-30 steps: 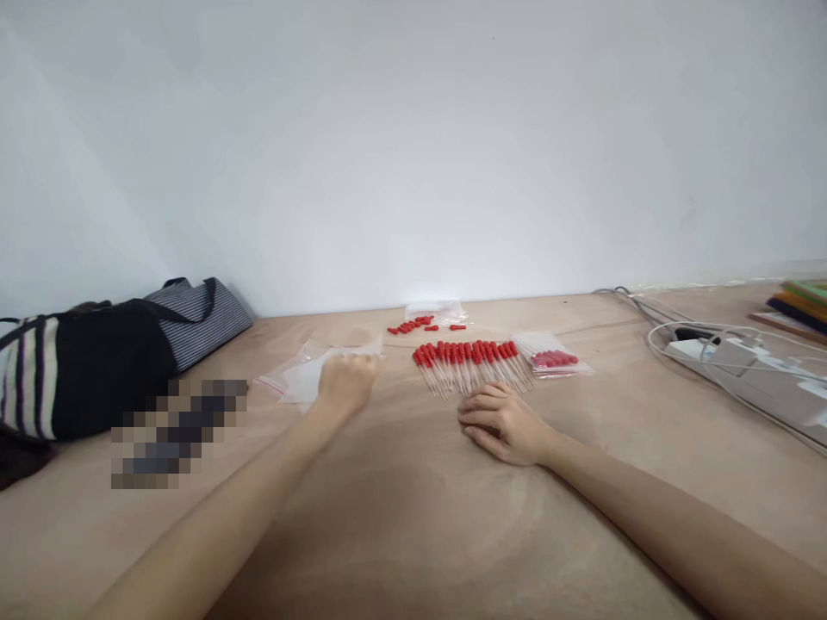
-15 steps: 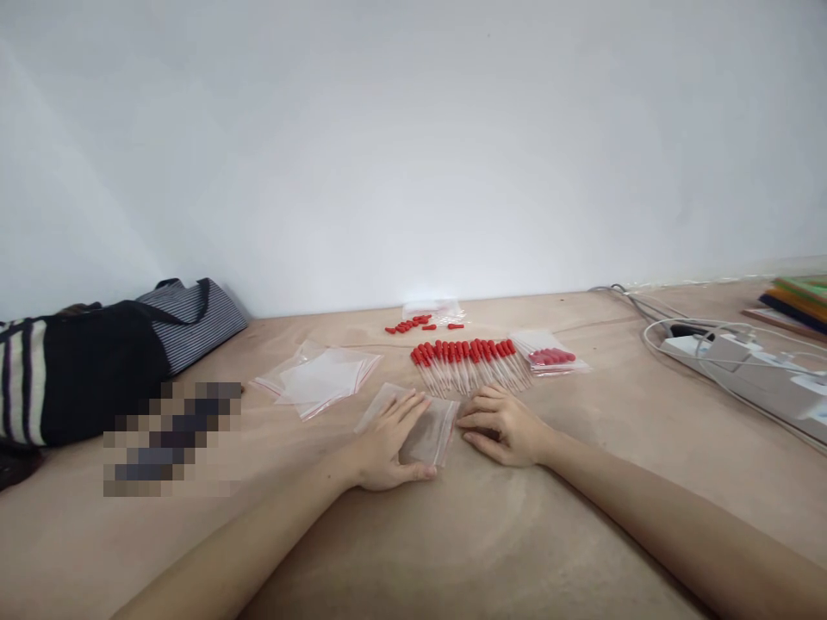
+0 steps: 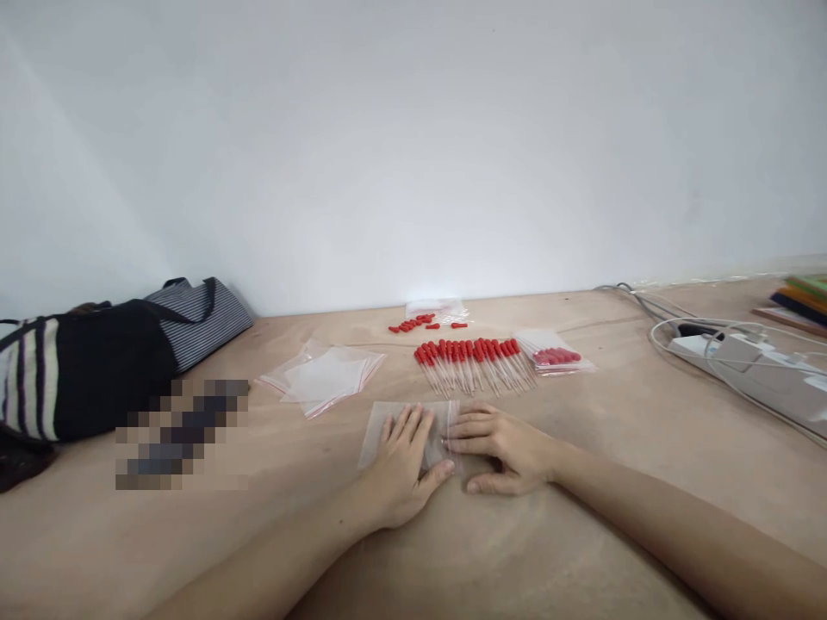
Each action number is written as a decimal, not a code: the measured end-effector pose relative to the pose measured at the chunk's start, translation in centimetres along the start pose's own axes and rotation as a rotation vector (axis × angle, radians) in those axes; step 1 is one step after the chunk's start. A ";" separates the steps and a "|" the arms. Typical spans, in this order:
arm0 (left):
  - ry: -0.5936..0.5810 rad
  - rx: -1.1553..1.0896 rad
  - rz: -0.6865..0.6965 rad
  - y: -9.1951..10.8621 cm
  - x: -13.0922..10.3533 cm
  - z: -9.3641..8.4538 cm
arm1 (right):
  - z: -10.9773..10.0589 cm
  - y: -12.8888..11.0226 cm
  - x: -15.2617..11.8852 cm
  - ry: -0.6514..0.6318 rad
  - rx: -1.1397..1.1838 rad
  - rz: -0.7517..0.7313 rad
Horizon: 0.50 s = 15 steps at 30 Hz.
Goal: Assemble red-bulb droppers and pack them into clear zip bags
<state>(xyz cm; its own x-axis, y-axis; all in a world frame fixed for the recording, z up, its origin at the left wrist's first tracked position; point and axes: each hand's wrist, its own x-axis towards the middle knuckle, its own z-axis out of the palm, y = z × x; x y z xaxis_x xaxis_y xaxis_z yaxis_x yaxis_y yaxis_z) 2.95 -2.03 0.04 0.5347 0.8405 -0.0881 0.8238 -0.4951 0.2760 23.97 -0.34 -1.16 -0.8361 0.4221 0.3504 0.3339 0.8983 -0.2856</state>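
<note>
A clear zip bag [image 3: 373, 433] lies flat on the table in front of me. My left hand [image 3: 407, 469] rests on it, fingers spread and pointing away. From the right, my right hand [image 3: 500, 448] lays its stretched fingertips on the bag's zip end, its thumb apart on the table. Beyond the hands is a row of clear droppers with red bulbs [image 3: 469, 351]. To their right sits a stack of bags [image 3: 559, 355] with red bulbs inside. A pile of flat zip bags [image 3: 323, 379] is at the left.
Loose red bulbs [image 3: 410, 325] and more clear bags [image 3: 439, 307] lie near the wall. Dark and striped fabric bags [image 3: 109, 370] are at the left. A white power strip [image 3: 749, 366] with cables and some coloured books [image 3: 805, 297] are at the right.
The bag has turned straighter and moved slightly towards me. My right fingers have stretched out onto its zip end. My left hand has shifted a little right and nearer.
</note>
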 end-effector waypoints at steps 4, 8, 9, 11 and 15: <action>0.000 0.000 -0.015 0.0 -0.2 0.1 | -0.2 -0.3 0.0 -0.126 -0.006 -0.004; 0.021 0.032 0.019 -0.3 -0.1 -1.0 | -0.4 -0.3 0.0 -0.136 -0.040 -0.011; 0.034 0.043 0.063 -0.5 0.1 -1.3 | -0.4 -0.3 0.0 -0.134 -0.043 -0.016; 0.054 0.038 0.177 -0.9 0.4 -2.0 | -0.5 -0.3 0.1 -0.133 -0.041 -0.022; 0.049 -0.068 0.279 -1.6 1.1 -2.3 | -0.7 -0.1 0.2 -0.122 -0.019 -0.017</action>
<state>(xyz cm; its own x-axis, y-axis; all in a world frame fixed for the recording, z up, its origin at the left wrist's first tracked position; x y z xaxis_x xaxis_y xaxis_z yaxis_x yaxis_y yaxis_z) 1.76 0.22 1.68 0.7279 0.6842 0.0458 0.6307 -0.6942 0.3470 24.07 -0.26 -0.49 -0.8880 0.3898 0.2438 0.3262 0.9078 -0.2635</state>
